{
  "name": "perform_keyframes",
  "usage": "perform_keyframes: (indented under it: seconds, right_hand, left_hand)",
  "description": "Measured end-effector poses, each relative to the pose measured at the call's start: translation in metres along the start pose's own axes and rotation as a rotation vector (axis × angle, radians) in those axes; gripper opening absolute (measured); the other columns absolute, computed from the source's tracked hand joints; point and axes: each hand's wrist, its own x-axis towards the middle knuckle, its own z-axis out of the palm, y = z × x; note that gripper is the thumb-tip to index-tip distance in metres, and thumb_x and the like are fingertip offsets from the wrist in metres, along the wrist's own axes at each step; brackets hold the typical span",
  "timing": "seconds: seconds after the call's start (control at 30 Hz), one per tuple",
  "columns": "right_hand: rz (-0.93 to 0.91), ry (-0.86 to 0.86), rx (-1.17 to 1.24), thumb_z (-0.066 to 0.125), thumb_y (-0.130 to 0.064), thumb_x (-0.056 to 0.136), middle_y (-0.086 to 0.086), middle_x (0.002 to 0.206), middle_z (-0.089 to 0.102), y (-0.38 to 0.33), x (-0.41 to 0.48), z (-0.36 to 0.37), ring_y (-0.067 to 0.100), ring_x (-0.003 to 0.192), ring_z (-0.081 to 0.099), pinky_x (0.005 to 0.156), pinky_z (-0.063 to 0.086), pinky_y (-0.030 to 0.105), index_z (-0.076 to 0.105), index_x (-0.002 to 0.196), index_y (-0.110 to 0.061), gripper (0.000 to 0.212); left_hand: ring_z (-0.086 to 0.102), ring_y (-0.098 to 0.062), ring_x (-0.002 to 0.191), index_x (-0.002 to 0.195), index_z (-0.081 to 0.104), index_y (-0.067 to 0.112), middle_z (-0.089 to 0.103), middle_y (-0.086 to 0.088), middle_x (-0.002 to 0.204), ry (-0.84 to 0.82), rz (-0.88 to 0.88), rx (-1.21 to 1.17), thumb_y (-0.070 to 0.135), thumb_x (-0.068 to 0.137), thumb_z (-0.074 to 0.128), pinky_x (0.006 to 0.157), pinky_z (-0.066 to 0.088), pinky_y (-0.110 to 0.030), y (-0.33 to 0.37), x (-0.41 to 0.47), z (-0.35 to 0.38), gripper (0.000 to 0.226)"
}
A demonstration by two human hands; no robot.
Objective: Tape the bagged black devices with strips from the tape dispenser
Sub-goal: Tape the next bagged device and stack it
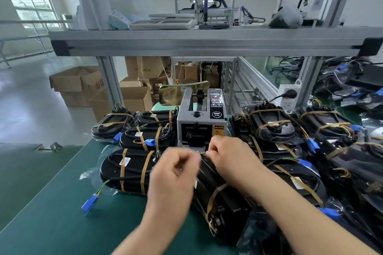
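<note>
A bagged black device lies lengthwise in front of me on the green mat, with one brown tape strip around its near end. My right hand pinches a tape strip at the device's far end, just below the mouth of the grey tape dispenser. My left hand is blurred, fingers curled, against the device's left side beside the same strip. Whether it grips the tape or the bag I cannot tell.
Taped bagged devices lie stacked to the left of the dispenser. More bagged devices with blue connectors pile up on the right. An aluminium shelf runs overhead. Cardboard boxes stand on the floor beyond the mat's left edge.
</note>
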Motion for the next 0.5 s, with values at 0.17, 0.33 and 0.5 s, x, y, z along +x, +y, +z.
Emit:
perform_keyframes:
  seconds: [0.17, 0.33, 0.5]
  right_hand:
    - [0.128, 0.037, 0.100, 0.054, -0.033, 0.100, -0.005, 0.082, 0.061, 0.026, -0.013, -0.010, 0.019, 0.082, 0.058, 0.071, 0.044, 0.034, 0.054, 0.083, -0.025, 0.018]
    - [0.193, 0.113, 0.223, 0.057, -0.031, 0.098, -0.008, 0.077, 0.061, 0.040, -0.021, -0.010, 0.007, 0.073, 0.056, 0.057, 0.038, 0.018, 0.059, 0.080, -0.020, 0.021]
    - [0.193, 0.126, 0.281, 0.056, -0.032, 0.099, -0.007, 0.074, 0.061, 0.041, -0.024, -0.005, 0.007, 0.065, 0.055, 0.053, 0.037, 0.017, 0.055, 0.077, -0.023, 0.023]
  left_hand:
    - [0.048, -0.009, 0.056, 0.079, 0.067, 0.015, 0.061, 0.002, 0.068, -0.009, -0.672, -0.210, 0.020, 0.093, 0.063, 0.051, 0.040, -0.021, -0.012, 0.093, 0.025, 0.015]
    - [0.043, -0.003, 0.043, 0.072, 0.059, 0.015, 0.052, 0.008, 0.047, -0.076, -1.067, -0.350, 0.019, 0.096, 0.058, 0.039, 0.032, -0.014, -0.041, 0.118, 0.057, 0.024]
    - [0.038, -0.004, 0.044, 0.074, 0.050, 0.018, 0.043, 0.007, 0.053, 0.009, -1.164, -0.563, 0.020, 0.097, 0.054, 0.034, 0.025, -0.008, -0.056, 0.126, 0.070, 0.023]
